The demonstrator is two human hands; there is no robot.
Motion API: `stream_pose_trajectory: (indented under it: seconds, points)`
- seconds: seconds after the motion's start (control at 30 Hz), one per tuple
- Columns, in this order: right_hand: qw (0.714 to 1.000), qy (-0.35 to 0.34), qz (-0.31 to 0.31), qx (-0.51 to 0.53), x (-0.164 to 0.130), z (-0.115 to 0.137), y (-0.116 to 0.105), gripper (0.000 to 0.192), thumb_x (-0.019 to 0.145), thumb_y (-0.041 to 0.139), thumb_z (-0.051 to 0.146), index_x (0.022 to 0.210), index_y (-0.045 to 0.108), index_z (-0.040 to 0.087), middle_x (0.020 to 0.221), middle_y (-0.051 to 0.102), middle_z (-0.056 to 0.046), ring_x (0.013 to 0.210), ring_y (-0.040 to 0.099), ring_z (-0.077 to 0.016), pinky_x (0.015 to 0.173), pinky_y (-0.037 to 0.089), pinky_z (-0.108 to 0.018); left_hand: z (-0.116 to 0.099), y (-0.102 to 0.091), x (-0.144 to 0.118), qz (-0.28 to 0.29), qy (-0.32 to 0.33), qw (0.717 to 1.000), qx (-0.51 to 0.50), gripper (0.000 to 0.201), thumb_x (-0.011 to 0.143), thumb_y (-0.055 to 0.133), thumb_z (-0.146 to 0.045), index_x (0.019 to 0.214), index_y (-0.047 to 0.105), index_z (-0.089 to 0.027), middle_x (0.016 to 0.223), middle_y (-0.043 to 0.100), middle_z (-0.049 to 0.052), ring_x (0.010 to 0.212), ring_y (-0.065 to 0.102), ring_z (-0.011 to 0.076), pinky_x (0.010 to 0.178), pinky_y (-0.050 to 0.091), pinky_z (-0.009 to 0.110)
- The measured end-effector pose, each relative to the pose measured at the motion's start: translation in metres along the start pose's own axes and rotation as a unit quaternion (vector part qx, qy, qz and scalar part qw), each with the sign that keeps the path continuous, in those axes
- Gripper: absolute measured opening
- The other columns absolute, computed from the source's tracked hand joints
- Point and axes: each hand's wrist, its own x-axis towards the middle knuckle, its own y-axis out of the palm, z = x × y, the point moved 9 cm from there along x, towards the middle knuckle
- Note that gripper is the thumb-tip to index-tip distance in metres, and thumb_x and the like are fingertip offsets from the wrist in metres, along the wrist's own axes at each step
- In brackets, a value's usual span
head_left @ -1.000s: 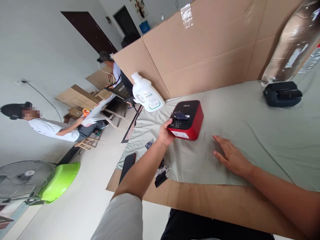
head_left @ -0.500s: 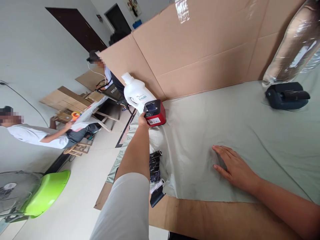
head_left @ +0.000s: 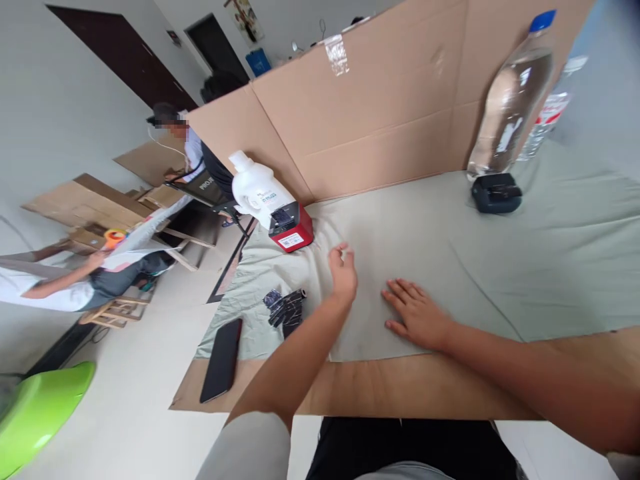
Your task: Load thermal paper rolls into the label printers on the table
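My left hand is raised over the cloth with its fingers apart and slightly bent, and nothing shows in it. To its left stands a small red and black box-shaped device with a white label, touching a white jug-like bottle behind it. My right hand lies flat on the pale green cloth, fingers spread. Dark patterned rolled pieces lie near my left forearm, which partly covers them. A black phone rests at the table's front left.
A cardboard panel stands along the back. At the right are a black device, a large clear bottle with a blue cap, and a smaller bottle. Two people sit at the left, beyond a green basin.
My left hand has let go of the red and black device and moved right, toward my right hand. The view has shifted, bringing the phone and the bottles at the right into sight.
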Motion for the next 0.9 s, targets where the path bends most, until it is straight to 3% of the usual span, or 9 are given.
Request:
stream_pose_trajectory:
  seconds: [0.1, 0.17, 0.27, 0.37, 0.47, 0.53, 0.7, 0.8, 0.9]
  points:
    - [0.991, -0.093, 0.089, 0.042, -0.019, 0.021, 0.0, 0.068, 0.091, 0.053, 0.061, 0.145, 0.052, 0.019, 0.157, 0.042, -0.016, 0.146, 0.037, -0.0345, 0.118, 0.031, -0.054, 0.011, 0.025, -0.065, 0.057, 0.033, 0.996, -0.053, 0.023, 0.091, 0.048, -0.033, 0.109, 0.056, -0.021, 0.117, 0.058, 0.009, 0.114, 0.054, 0.0202, 0.106, 0.04, 0.038]
    - [0.988, -0.093, 0.113, 0.055, -0.013, 0.002, -0.015, 0.061, 0.092, 0.051, 0.061, 0.14, 0.058, 0.024, 0.153, 0.05, -0.012, 0.144, 0.041, -0.0314, 0.118, 0.03, -0.052, 0.019, 0.027, -0.085, 0.063, 0.031, 0.995, -0.068, 0.023, 0.091, 0.049, -0.035, 0.106, 0.057, -0.02, 0.112, 0.06, 0.009, 0.107, 0.056, 0.02, 0.101, 0.043, 0.038]
    - [0.991, 0.125, -0.009, -0.038, 0.026, -0.105, -0.078, 0.054, 0.093, 0.054, 0.048, 0.135, 0.06, 0.014, 0.152, 0.047, -0.02, 0.145, 0.036, -0.036, 0.119, 0.024, -0.053, 0.02, 0.028, -0.091, 0.079, 0.035, 0.994, -0.064, 0.023, 0.09, 0.049, -0.036, 0.103, 0.058, -0.02, 0.108, 0.061, 0.009, 0.101, 0.057, 0.0199, 0.094, 0.045, 0.037]
    - [0.927, 0.324, -0.14, -0.125, 0.047, -0.217, -0.146, 0.063, 0.089, 0.06, 0.047, 0.141, 0.052, 0.012, 0.162, 0.026, -0.022, 0.15, 0.015, -0.045, 0.116, 0.017, -0.062, 0.013, 0.033, -0.089, 0.108, 0.059, 0.992, -0.034, 0.02, 0.09, 0.05, -0.035, 0.099, 0.06, -0.02, 0.105, 0.061, 0.008, 0.099, 0.058, 0.0196, 0.091, 0.047, 0.036]
    - [0.87, 0.46, -0.139, -0.115, 0.042, -0.296, -0.168, 0.082, 0.084, 0.065, 0.053, 0.15, 0.039, 0.013, 0.164, 0.01, -0.026, 0.148, 0.006, -0.0535, 0.111, 0.018, -0.067, 0.009, 0.036, -0.089, 0.119, 0.069, 0.99, -0.017, 0.019, 0.09, 0.05, -0.034, 0.098, 0.061, -0.02, 0.104, 0.061, 0.008, 0.096, 0.059, 0.0194, 0.088, 0.049, 0.035]
    - [0.845, 0.516, -0.118, -0.075, 0.029, -0.323, -0.164, 0.092, 0.083, 0.067, 0.054, 0.156, 0.027, 0.016, 0.163, 0.009, -0.028, 0.146, 0.017, -0.0525, 0.11, 0.026, -0.063, 0.008, 0.036, -0.09, 0.12, 0.071, 0.99, -0.016, 0.019, 0.09, 0.05, -0.033, 0.099, 0.06, -0.02, 0.104, 0.061, 0.009, 0.096, 0.059, 0.0195, 0.088, 0.049, 0.036]
    - [0.844, 0.508, -0.17, -0.042, 0.018, -0.311, -0.155, 0.089, 0.081, 0.066, 0.051, 0.154, 0.031, 0.015, 0.148, 0.034, -0.028, 0.132, 0.041, -0.0464, 0.104, 0.038, -0.059, 0.005, 0.036, -0.093, 0.135, 0.078, 0.988, -0.012, 0.021, 0.091, 0.053, -0.036, 0.102, 0.06, -0.02, 0.106, 0.062, 0.009, 0.096, 0.059, 0.0196, 0.088, 0.049, 0.036]
    - [0.893, 0.403, -0.2, 0.001, 0.028, -0.258, -0.146, 0.086, 0.08, 0.064, 0.052, 0.152, 0.035, 0.014, 0.144, 0.04, -0.025, 0.132, 0.043, -0.0428, 0.109, 0.036, -0.057, 0.003, 0.036, -0.093, 0.141, 0.069, 0.986, -0.058, 0.03, 0.092, 0.054, -0.047, 0.104, 0.06, -0.02, 0.107, 0.061, 0.01, 0.097, 0.059, 0.0201, 0.091, 0.048, 0.037]
    - [0.942, 0.268, -0.196, 0.045, 0.032, -0.174, -0.128, 0.087, 0.079, 0.064, 0.054, 0.152, 0.037, 0.015, 0.146, 0.039, -0.024, 0.135, 0.041, -0.0404, 0.113, 0.036, -0.055, 0.003, 0.043, -0.096, 0.192, 0.011, 0.964, -0.182, 0.05, 0.086, 0.061, -0.061, 0.116, 0.058, -0.021, 0.12, 0.059, 0.013, 0.101, 0.063, 0.022, 0.091, 0.05, 0.04]
